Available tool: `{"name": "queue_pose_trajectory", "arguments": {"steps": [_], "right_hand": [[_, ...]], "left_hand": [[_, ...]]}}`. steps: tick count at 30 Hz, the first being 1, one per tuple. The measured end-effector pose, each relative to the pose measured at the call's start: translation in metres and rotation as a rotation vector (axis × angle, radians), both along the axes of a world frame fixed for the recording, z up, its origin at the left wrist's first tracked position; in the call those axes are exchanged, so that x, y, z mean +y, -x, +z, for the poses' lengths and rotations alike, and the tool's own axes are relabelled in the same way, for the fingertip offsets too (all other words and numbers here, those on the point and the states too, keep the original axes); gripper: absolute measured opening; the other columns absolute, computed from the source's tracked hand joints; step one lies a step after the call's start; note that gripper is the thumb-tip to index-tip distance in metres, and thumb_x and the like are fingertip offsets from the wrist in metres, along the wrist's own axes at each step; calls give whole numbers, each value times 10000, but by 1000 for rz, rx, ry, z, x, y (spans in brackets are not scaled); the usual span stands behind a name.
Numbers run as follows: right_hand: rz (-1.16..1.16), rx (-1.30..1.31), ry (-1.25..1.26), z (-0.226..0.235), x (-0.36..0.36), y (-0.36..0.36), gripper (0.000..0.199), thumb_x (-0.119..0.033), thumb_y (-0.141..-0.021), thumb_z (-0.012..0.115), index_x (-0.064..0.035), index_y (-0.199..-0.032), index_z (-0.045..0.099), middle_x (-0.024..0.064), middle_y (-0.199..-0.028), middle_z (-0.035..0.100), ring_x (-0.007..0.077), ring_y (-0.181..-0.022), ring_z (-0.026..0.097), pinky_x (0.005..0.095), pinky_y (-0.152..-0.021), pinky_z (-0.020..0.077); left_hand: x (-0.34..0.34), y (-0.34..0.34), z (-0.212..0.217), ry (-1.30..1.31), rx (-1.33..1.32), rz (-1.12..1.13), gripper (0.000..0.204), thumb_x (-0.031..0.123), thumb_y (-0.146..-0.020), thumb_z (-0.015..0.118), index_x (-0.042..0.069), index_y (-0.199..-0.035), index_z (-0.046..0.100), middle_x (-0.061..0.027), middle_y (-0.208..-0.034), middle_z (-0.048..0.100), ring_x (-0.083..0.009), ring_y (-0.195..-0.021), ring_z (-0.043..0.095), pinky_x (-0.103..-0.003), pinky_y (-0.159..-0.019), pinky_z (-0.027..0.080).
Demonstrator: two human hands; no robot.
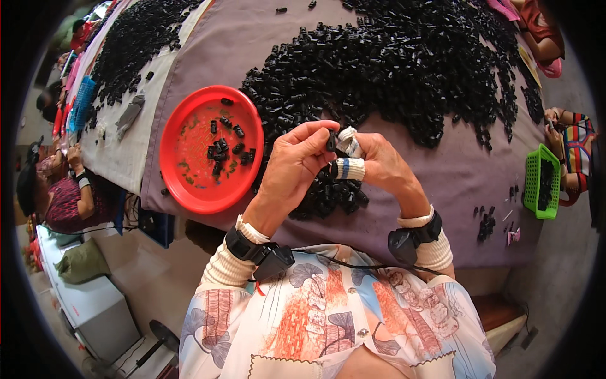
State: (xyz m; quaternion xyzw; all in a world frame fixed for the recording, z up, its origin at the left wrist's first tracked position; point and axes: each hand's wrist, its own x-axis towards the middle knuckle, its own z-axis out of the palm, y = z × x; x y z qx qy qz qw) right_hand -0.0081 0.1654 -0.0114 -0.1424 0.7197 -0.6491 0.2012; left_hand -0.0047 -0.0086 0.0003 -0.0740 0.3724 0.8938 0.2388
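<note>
My left hand (295, 165) and my right hand (379, 167) meet above the near edge of the table, fingertips together. Between them they pinch one small black plastic part (331, 139). Two fingers of my right hand are wrapped in white tape. Directly under the hands lies the near tip of a large heap of the same black parts (391, 69), spread over the purple table cloth (461, 170). To the left of my left hand sits a round red tray (183, 183) holding several black parts (224, 146).
A green basket (541, 183) with black parts stands at the table's right edge, next to a few loose parts (486, 222). A second black heap (136, 41) lies far left beside a blue basket (82, 104). Other people sit at the left (60, 196) and right (571, 136).
</note>
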Motion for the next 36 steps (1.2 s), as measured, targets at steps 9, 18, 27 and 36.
{"name": "queue_pose_trajectory", "arguments": {"steps": [9,18,27,36], "right_hand": [[-205,-130,-35,3,32,3,137,-146,-740,643,-49,-716,549,-60,-566,440,22,-491,377,210,-417,290],[-289,-172,91,2,39,2,83,-95,-787,579,-69,-713,550,-58,-528,413,21,-413,353,199,-360,245],[-262,-131,20,3,40,3,114,-149,-793,591,-75,-722,541,-54,-524,421,23,-407,361,197,-367,258],[-323,-198,19,-5,47,-4,56,-70,-778,543,-77,-723,530,-45,-514,439,29,-401,383,193,-364,261]], "left_hand": [[-93,8,-2,377,150,394,189,82,-871,547,-20,-1024,591,-49,-838,604,-106,-694,564,-248,-609,483],[-113,1,-11,1032,298,453,191,91,-851,579,22,-1025,615,-14,-844,622,-56,-705,557,-195,-628,447],[17,13,-17,1523,1112,-28,178,157,-729,664,30,-847,626,-106,-808,557,-271,-801,542,-365,-704,434],[47,23,-46,1816,1327,-179,114,150,-656,644,70,-714,586,-73,-807,519,-245,-823,491,-379,-699,386]]}}
